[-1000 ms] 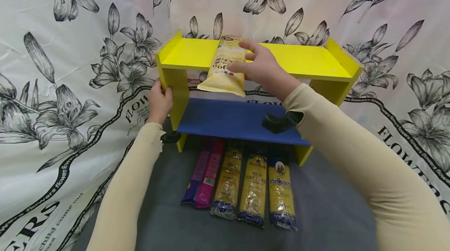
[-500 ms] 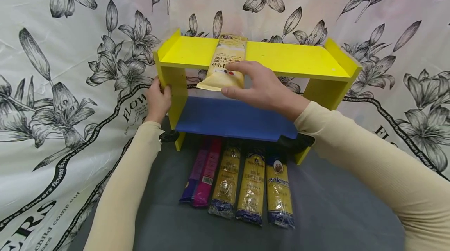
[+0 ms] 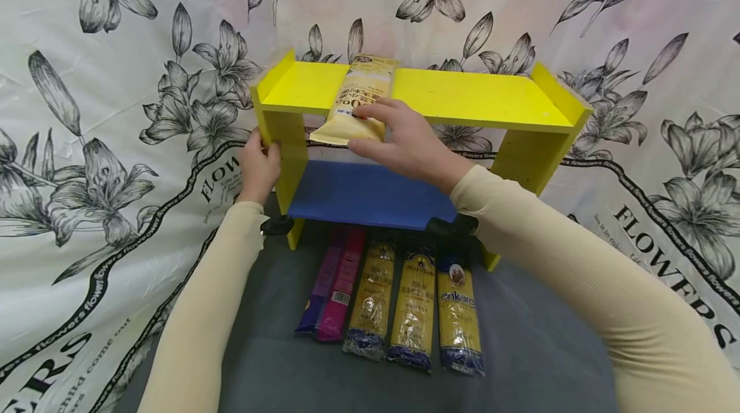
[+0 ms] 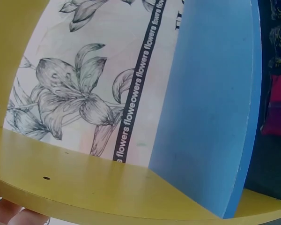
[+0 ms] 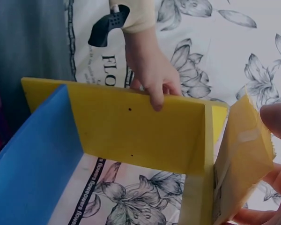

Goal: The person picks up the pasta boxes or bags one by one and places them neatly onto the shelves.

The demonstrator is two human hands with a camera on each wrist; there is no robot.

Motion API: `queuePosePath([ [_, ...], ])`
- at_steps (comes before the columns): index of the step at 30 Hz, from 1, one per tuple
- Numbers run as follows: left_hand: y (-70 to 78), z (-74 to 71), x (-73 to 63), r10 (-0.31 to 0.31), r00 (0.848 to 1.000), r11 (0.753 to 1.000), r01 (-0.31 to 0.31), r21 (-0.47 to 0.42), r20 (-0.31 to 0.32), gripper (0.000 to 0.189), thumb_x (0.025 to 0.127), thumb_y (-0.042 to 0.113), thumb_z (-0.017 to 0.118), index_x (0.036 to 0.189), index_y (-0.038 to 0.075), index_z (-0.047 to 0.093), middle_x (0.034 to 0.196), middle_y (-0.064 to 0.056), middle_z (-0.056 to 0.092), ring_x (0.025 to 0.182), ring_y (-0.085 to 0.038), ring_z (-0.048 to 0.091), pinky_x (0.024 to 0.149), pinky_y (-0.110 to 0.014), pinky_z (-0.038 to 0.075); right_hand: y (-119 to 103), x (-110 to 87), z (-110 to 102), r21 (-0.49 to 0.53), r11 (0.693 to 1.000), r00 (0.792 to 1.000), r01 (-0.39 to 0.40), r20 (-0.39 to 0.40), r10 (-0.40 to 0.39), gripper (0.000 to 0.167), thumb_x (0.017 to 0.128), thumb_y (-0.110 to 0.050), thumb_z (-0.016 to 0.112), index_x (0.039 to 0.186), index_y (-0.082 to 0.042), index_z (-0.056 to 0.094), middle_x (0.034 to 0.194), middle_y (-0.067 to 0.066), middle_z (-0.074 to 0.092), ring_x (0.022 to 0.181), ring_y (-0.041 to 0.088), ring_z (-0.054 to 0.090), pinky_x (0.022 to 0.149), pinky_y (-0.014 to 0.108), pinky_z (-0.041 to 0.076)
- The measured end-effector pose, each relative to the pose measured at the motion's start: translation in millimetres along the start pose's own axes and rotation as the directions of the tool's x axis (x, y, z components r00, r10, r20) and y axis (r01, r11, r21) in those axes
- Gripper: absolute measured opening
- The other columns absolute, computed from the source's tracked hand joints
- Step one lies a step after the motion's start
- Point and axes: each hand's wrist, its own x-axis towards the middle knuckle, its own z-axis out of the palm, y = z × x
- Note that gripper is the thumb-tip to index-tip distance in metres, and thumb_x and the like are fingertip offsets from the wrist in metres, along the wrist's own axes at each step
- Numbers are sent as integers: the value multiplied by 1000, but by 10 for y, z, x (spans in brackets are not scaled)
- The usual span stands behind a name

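Note:
A yellow shelf unit (image 3: 491,95) with a blue lower board (image 3: 370,191) stands against the patterned backdrop. On its top board lies a yellow pasta bag (image 3: 361,88), its near end sticking out past the front edge. My right hand (image 3: 405,143) pinches that near end from the right, fingers over the top and thumb low at the edge; in the right wrist view the bag (image 5: 243,159) sits between thumb and fingers. My left hand (image 3: 259,166) grips the left side panel (image 3: 286,149), thumb on the inner side, fingers (image 4: 18,218) outside.
Several long pasta packs lie below on the grey surface (image 3: 260,361): a purple one (image 3: 324,288), a pink one (image 3: 345,288), and yellow ones (image 3: 372,297) with blue ends. The floral backdrop (image 3: 144,175) hangs close behind the shelf. Raised side edges (image 3: 557,95) bound the top board.
My right hand went from hovering over the bag to its near end, thumb dropping lower. The bag has since shifted left on the top board. My left hand stays on the side panel.

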Motion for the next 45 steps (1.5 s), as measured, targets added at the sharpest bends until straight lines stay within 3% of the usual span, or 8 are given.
queuePosePath([
  [4,-29,-17,11,-26,1000,1000,26,5,5,40,101,10,49,138,-1,56,122,-29,67,104,-44,68,85,-55,57,-34,176,116,15,1000,1000,9,-12,-9,61,95,-44,64,150,-21,52,165,11,34,153,31,32,122,54,32],
  [15,-22,6,88,-26,1000,999,25,42,13,37,103,11,51,138,-2,56,120,-29,68,101,-44,69,83,-54,58,-164,624,340,-7,1000,1000,4,-19,-4,62,96,-47,63,152,-24,50,165,11,35,147,30,41,118,47,39],
  [19,-26,4,95,-28,999,998,27,54,17,37,102,13,51,135,-2,57,117,-29,68,98,-43,68,82,-52,56,-236,739,401,-25,1000,1000,5,-12,-5,61,97,-48,62,152,-25,50,164,11,36,146,30,43,119,46,39],
  [25,-36,8,104,-14,999,999,12,40,43,37,102,13,48,135,-2,55,122,-27,67,105,-42,68,90,-53,57,-326,872,472,-56,998,1000,-1,-10,0,61,97,-49,60,153,-26,49,163,11,37,142,33,47,118,46,40],
  [33,-51,2,81,40,999,999,-40,28,20,34,104,9,48,134,-3,55,119,-28,67,103,-43,68,89,-51,56,-369,964,551,-86,996,1000,20,26,-17,61,98,-50,57,155,-30,45,163,6,37,150,27,39,128,58,13],
  [39,-28,9,61,67,998,998,-67,22,8,30,104,8,49,131,-3,58,112,-29,68,92,-43,66,79,-45,52,-376,967,580,-115,993,999,39,21,-37,59,99,-49,54,155,-30,45,165,6,35,153,25,34,128,60,10],
  [45,-8,17,59,40,999,998,-40,47,9,31,104,10,48,130,-2,59,108,-28,68,86,-42,65,73,-40,49,-391,983,614,-120,991,998,53,30,-50,59,100,-48,53,155,-30,43,168,6,30,158,22,25,128,61,7],
])
